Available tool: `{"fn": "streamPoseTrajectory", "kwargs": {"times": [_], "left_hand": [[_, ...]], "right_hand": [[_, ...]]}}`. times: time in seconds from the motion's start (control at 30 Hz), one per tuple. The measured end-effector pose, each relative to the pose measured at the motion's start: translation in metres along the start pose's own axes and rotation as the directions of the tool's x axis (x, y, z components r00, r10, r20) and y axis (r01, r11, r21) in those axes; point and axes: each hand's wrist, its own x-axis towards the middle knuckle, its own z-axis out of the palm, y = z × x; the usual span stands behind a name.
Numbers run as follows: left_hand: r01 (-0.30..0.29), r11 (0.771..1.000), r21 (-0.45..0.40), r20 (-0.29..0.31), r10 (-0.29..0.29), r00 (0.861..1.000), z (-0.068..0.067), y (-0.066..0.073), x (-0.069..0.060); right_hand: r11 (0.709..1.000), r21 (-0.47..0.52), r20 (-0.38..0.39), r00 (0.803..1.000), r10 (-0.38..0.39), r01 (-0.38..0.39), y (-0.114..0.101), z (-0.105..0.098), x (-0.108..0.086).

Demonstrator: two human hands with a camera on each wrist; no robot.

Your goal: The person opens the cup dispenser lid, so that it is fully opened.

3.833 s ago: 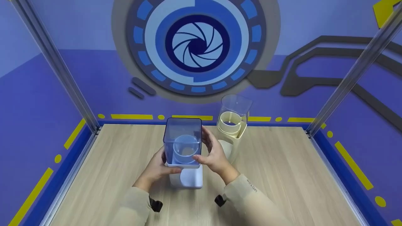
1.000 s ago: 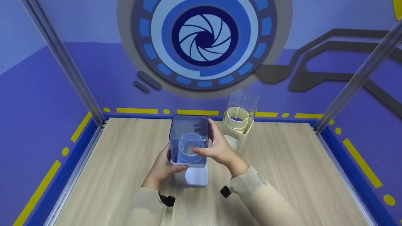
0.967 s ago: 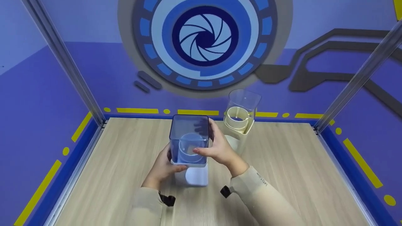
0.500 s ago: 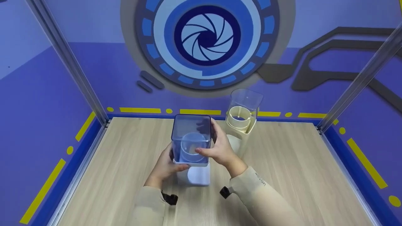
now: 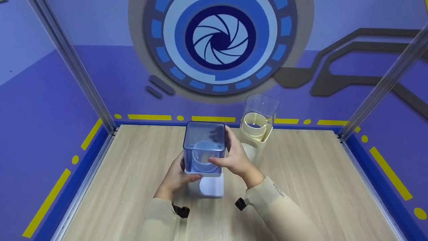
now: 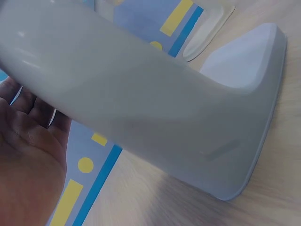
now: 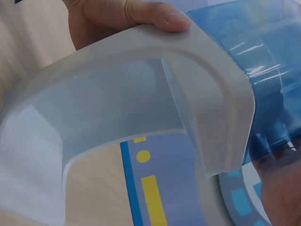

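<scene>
Counter (image 5: 317,187) beneath, left grip (image 5: 174,178) and right grip (image 5: 235,159) curled round the blue-and-white dispenser (image 5: 202,153) at eight and three o'clock, seemingly steadying it.

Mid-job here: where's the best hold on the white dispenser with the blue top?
Likely the white head just under the blue top, left hand and right hand coming from opposite sides. The dispenser is roughly upright and C-shaped: its broad head overhangs the foot, so side holds should balance it better than pinching the see-through top.
</scene>
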Motion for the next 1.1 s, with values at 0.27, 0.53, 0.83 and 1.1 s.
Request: {"fn": "streamPoseTrajectory", "kwargs": {"times": [0.27, 0.53, 0.83, 1.1], "left_hand": [[0.000, 1.000, -0.006, -0.008, 0.000, 1.000, 0.001, 0.000, 0.000], [0.005, 1.000, 0.021, -0.024, -0.004, 1.000, -0.001, 0.000, 0.002], [0.012, 1.000, 0.001, -0.018, -0.012, 1.000, 0.000, 0.000, 0.002], [0.010, 1.000, -0.008, -0.003, -0.010, 1.000, 0.000, 0.000, 0.001]], "right_hand": [[0.993, -0.037, 0.095, 0.989, 0.115, -0.112, -0.016, -0.011, -0.001], [0.987, -0.134, 0.108, 0.989, 0.104, -0.089, -0.040, -0.026, 0.004], [0.977, -0.149, 0.084, 0.982, 0.167, -0.153, -0.046, -0.028, 0.008], [0.977, -0.142, 0.062, 0.984, 0.169, -0.159, -0.045, -0.025, 0.011]]}}
